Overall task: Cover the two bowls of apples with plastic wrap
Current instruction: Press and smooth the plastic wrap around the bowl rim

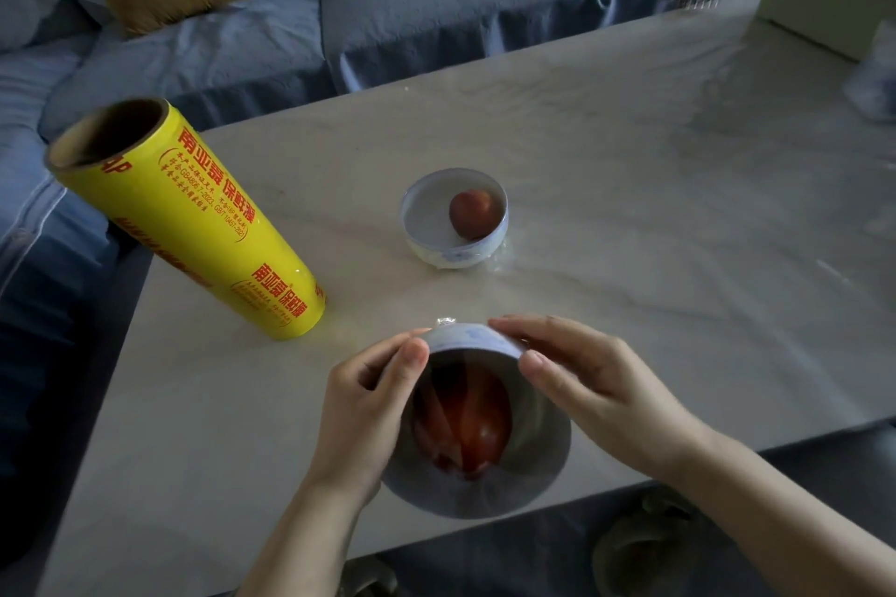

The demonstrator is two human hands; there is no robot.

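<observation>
Fingers (412, 356) of left hand (368, 407) and right hand (586, 373) pinched on plastic wrap (477, 339) over near bowl (528, 475) at desk (630, 208) edge, right of yellow roll (189, 218); uneven pull risks tearing film.

Two bowls — near (477, 490), far (455, 252), two apples (463, 431) (471, 213), one plastic wrap roll (194, 228), two hands (368, 407) (596, 383)
</observation>
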